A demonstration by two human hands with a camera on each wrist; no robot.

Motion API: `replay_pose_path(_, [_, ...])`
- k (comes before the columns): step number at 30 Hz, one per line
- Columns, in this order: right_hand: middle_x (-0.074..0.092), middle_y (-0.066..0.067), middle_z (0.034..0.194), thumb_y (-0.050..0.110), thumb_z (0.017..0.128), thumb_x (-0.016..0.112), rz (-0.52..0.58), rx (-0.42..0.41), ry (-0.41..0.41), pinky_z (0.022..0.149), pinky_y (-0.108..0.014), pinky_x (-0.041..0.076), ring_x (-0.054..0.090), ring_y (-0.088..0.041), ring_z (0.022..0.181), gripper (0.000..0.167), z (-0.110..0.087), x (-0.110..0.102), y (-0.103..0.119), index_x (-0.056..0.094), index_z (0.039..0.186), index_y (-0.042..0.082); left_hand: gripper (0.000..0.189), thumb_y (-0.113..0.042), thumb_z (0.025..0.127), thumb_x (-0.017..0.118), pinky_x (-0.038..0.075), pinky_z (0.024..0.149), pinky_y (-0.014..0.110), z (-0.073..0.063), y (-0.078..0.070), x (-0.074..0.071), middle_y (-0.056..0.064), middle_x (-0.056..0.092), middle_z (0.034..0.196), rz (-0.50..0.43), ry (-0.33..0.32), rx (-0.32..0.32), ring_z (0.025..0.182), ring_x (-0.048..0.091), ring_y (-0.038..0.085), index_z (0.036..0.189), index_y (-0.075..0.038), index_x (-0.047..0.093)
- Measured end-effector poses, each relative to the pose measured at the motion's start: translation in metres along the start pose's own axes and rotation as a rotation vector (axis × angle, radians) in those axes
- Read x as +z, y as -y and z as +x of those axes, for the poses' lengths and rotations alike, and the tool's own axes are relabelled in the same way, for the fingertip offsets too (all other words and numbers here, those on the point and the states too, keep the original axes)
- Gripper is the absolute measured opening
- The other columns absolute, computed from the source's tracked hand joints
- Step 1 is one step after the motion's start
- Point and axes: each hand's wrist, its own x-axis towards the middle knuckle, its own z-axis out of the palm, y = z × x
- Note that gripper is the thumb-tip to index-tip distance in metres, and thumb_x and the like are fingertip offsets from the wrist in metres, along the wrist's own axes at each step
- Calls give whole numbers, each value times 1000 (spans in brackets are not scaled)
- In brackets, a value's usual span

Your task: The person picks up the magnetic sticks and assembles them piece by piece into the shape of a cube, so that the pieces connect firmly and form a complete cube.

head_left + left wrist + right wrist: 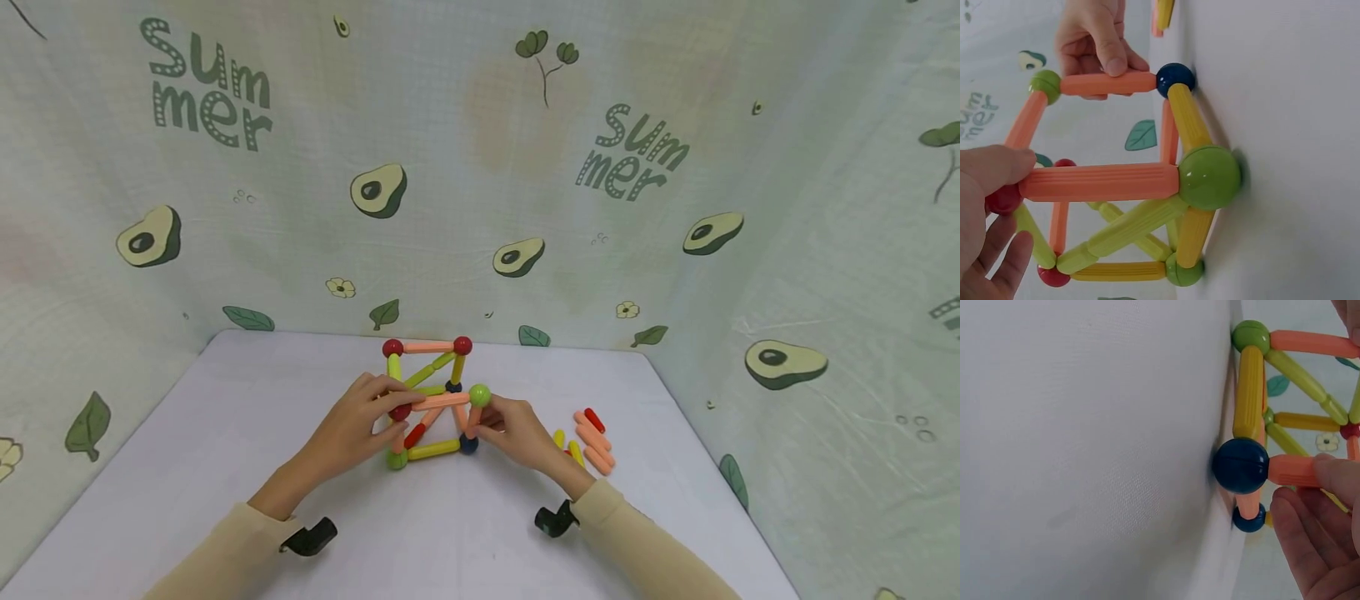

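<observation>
A box-shaped frame of rods and balls stands on the table. My left hand (365, 418) grips the red ball (1005, 199) at its front left top corner, one finger lying along the coral top rod (441, 402). My right hand (519, 432) pinches the coral upright rod (1109, 83) at the front right. That upright joins a light green ball (480, 395) above to a dark blue ball (1241, 465) below. A yellow rod (433, 450) runs along the bottom front to a green ball (1210, 177). Yellow-green diagonal rods (1135, 226) brace the side.
Right of the frame lie loose coral rods (591, 435), a red rod (595, 419) and yellow rods (576, 454), partly hidden by my right wrist. A patterned cloth (450, 275) hangs behind the white table (495, 533). Black wrist cameras (310, 537) sit at both cuffs.
</observation>
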Motion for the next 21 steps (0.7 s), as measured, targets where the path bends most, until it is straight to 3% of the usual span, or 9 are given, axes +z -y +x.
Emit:
replay_pose_path(4, [77,-4,111,7,99,76,-43,1,37,88,-31,62,74,-19,100,18,-3,-10,1,71,116,12,55,-9,82,93,51,73,26,-2,1,2,-5,66,121,3,-23,10,103,49,13,131,-25,76])
replay_pose_path(10, [73,-17,125,5,98,76,-169,32,128,91,-46,62,71,-35,109,33,-22,-49,-8,70,131,3,57,-6,80,94,51,72,25,-3,3,4,-4,65,120,-3,-48,36,102,51,13,131,-22,76])
replay_pose_path(16, [72,-3,122,6,97,77,-333,160,231,100,-52,57,66,-33,115,26,-46,-85,-21,75,123,9,60,-6,79,94,55,74,25,-3,3,5,-3,66,120,-5,-46,32,104,54,13,133,-23,75])
replay_pose_path(21, [71,0,119,6,97,78,-483,150,315,102,-50,56,64,-27,113,19,-58,-95,-31,79,115,12,61,-6,79,94,58,78,28,-3,1,4,-2,66,121,-5,-44,26,107,58,15,134,-23,74])
